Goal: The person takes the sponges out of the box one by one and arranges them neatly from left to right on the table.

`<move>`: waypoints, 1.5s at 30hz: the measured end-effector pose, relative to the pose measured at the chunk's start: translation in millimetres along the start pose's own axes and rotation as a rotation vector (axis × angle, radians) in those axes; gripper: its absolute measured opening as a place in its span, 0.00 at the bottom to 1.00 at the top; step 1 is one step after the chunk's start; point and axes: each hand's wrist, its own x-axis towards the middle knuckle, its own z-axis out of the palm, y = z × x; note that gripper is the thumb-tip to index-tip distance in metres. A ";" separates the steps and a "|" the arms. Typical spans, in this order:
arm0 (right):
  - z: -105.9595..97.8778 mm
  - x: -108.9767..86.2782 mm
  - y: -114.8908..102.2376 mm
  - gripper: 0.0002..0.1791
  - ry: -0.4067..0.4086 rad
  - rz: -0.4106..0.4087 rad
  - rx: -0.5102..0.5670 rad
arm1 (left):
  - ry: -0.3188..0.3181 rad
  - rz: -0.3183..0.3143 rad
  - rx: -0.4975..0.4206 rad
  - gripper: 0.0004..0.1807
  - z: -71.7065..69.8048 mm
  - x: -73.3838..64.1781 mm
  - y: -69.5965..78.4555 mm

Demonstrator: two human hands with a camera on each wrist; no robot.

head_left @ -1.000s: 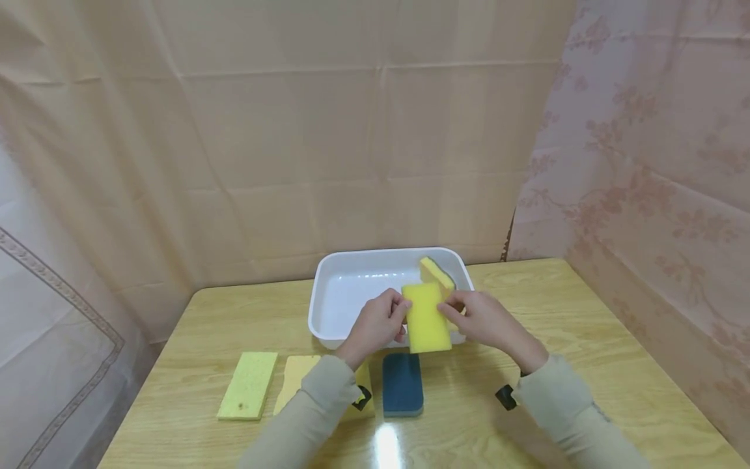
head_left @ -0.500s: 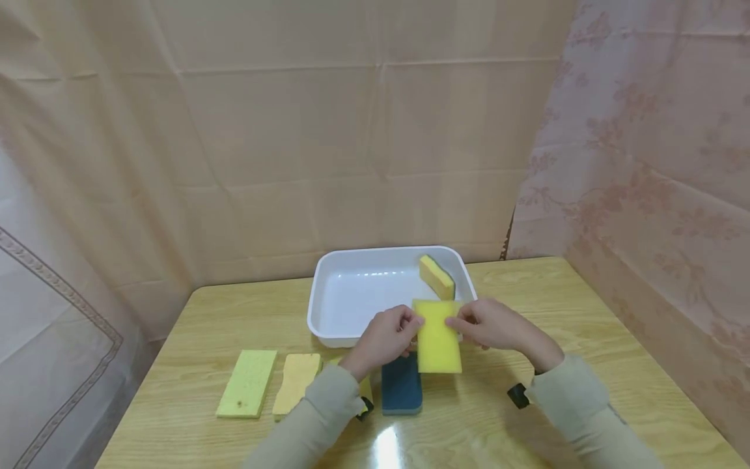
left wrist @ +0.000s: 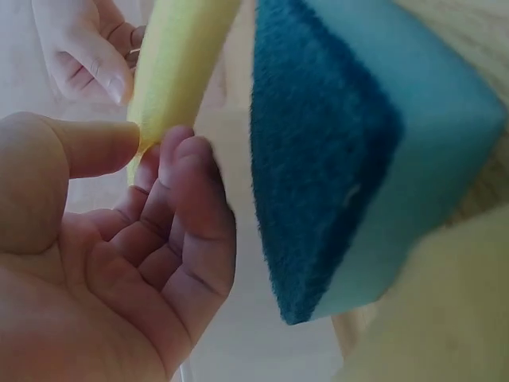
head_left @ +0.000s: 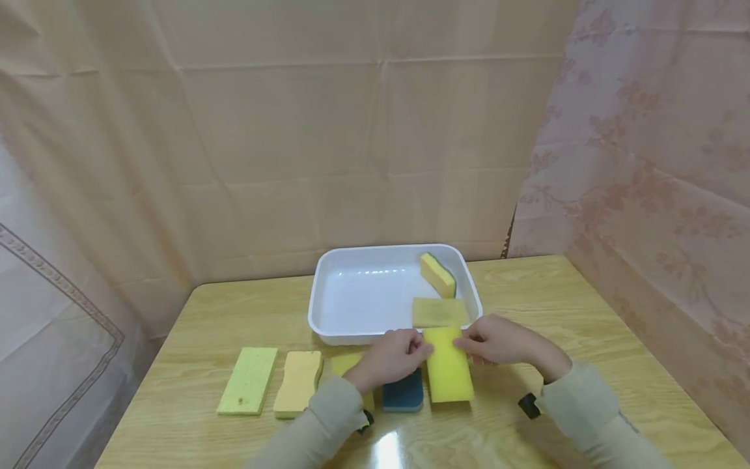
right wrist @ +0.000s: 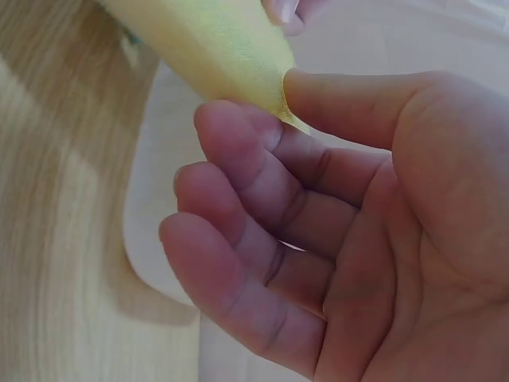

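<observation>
Both hands hold a bright yellow sponge [head_left: 448,371] by its opposite side edges, at the right of a dark blue scouring sponge [head_left: 403,393]. My left hand [head_left: 389,358] pinches the left edge between thumb and fingers and partly hides the blue sponge. On the other edge, my right hand [head_left: 510,346] pinches with thumb and index finger. In the right wrist view the yellow sponge [right wrist: 211,48] is squeezed thin at the grip. Close to the left wrist camera, the blue sponge [left wrist: 318,159] shows a dark rough face. Whether the yellow sponge touches the table is unclear.
A white tray [head_left: 336,340] stands behind the hands, with a yellow sponge [head_left: 437,276] leaning at its right and a flat dull-yellow one [head_left: 439,312] near its front. At left lie a pale green-yellow sponge [head_left: 249,381], a wavy-edged one [head_left: 298,383] and a partly hidden yellow one [head_left: 346,362].
Both hands have brought the yellow sponge from over the tray's front toward the person and slightly right, beside the blue sponge. The flat dull-yellow sponge in the tray has come into view.
</observation>
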 end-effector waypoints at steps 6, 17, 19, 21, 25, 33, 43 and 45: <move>4.0 -3.2 2.6 0.24 -0.047 -0.006 0.021 | 0.013 0.044 0.128 0.17 7.9 -1.1 -0.4; 14.6 0.5 19.0 0.26 -0.113 0.006 0.066 | 0.020 0.010 0.283 0.20 19.2 4.6 2.2; 16.2 1.6 22.0 0.26 -0.115 0.019 0.065 | 0.019 0.016 0.320 0.20 20.7 5.2 2.7; 17.4 2.8 24.0 0.26 -0.112 0.030 0.055 | 0.020 0.021 0.344 0.21 21.5 5.3 3.9; 19.4 4.8 24.5 0.24 -0.108 0.062 0.054 | 0.017 0.022 0.372 0.24 22.1 5.4 6.4; 23.1 5.8 22.4 0.22 -0.107 0.122 0.070 | -0.005 0.019 0.464 0.28 22.1 5.6 12.1; 28.7 8.8 23.8 0.18 -0.156 0.176 0.041 | -0.030 0.027 0.519 0.26 22.7 5.1 14.8; 29.2 10.9 23.6 0.17 -0.164 0.170 0.035 | -0.027 0.028 0.525 0.26 22.4 5.5 14.6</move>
